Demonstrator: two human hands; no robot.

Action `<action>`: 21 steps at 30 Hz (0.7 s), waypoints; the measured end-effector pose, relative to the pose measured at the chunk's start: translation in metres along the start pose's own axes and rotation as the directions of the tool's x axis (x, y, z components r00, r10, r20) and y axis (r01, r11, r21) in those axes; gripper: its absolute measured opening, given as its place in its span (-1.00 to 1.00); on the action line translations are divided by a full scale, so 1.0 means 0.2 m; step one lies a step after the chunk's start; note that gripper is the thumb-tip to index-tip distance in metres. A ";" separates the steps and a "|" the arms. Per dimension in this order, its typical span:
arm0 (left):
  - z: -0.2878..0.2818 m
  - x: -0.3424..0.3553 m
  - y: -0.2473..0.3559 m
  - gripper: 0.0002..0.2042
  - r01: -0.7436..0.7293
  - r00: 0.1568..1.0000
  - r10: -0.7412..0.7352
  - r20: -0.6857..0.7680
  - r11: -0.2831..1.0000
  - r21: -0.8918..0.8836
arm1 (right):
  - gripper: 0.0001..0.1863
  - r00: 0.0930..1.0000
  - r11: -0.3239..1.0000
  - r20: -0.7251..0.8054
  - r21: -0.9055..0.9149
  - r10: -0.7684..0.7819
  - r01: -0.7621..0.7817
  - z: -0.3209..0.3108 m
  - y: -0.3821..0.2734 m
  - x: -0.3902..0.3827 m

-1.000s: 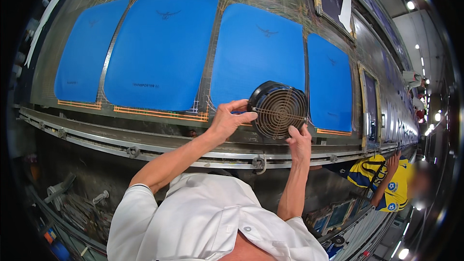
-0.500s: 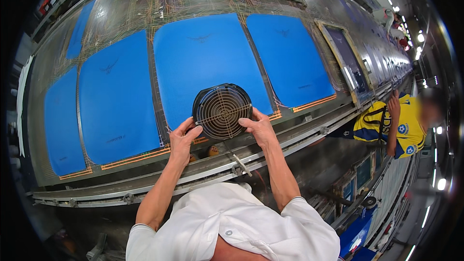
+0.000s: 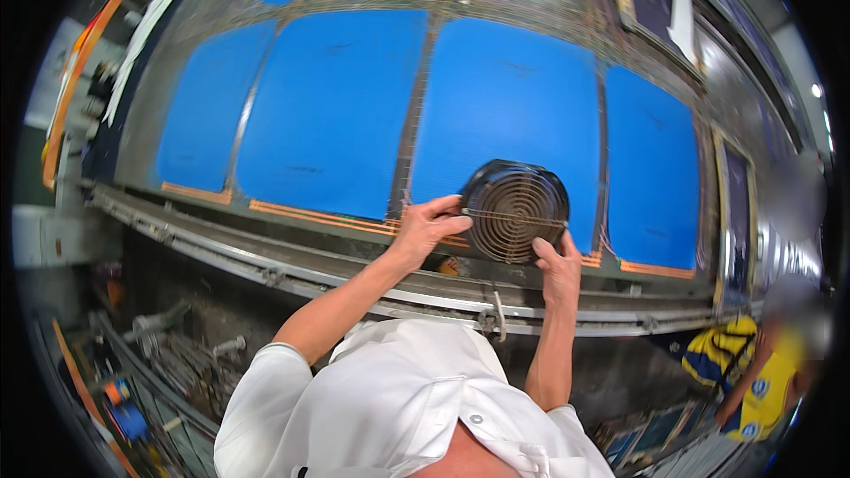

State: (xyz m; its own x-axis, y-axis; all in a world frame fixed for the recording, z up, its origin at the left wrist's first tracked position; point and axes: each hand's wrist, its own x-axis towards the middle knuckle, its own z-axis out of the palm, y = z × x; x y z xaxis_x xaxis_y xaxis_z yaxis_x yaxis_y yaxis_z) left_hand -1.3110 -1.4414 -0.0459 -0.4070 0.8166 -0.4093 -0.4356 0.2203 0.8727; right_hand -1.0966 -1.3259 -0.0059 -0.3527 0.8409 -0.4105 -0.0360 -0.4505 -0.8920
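Note:
Between my two hands is a round black fan (image 3: pixel 515 212) with a ringed wire guard, held over the near edge of a large blue sheet (image 3: pixel 513 93). My left hand (image 3: pixel 429 232) grips the fan's left rim, thumb in front. On its lower right rim, my right hand (image 3: pixel 558 267) is closed with the thumb on the guard side. Further blue sheets lie flat in a row on the long table: a large one (image 3: pixel 332 115) to the left and a narrower-looking one (image 3: pixel 651 168) to the right.
A metal rail (image 3: pixel 292 279) runs along the table's near edge. Framed screens (image 3: pixel 735 212) rest at the right and at the far right. In the lower right stands another person in a yellow and blue shirt (image 3: pixel 766 385). Metal parts (image 3: pixel 190 336) lie below the rail at left.
The view has swung left, so the sheets, fan and hands sit further right in the picture. Both hands keep hold of the fan over the same sheet.

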 end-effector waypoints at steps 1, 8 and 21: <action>0.00 0.00 0.00 -0.44 0.002 1.000 -0.002 0.015 1.000 0.003 | -0.43 1.000 1.000 -0.007 -0.018 0.006 -0.006 -0.02 0.02 0.01; 0.00 -0.02 0.02 -0.49 -0.010 0.998 0.014 0.062 0.998 -0.066 | -0.45 1.000 0.999 0.004 -0.032 0.018 -0.018 -0.05 0.04 0.03; 0.00 0.00 0.02 -0.55 -0.032 0.996 0.031 0.080 0.999 0.019 | -0.43 1.000 0.999 0.001 -0.047 0.019 -0.019 -0.09 0.07 0.06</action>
State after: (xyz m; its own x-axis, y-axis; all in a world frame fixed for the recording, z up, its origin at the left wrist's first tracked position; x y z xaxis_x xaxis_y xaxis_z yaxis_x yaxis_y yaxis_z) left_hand -1.3125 -1.4401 -0.0432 -0.3544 0.8632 -0.3596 -0.4071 0.2038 0.8904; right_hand -1.0845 -1.3175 -0.0270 -0.3545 0.8320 -0.4268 0.0144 -0.4515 -0.8921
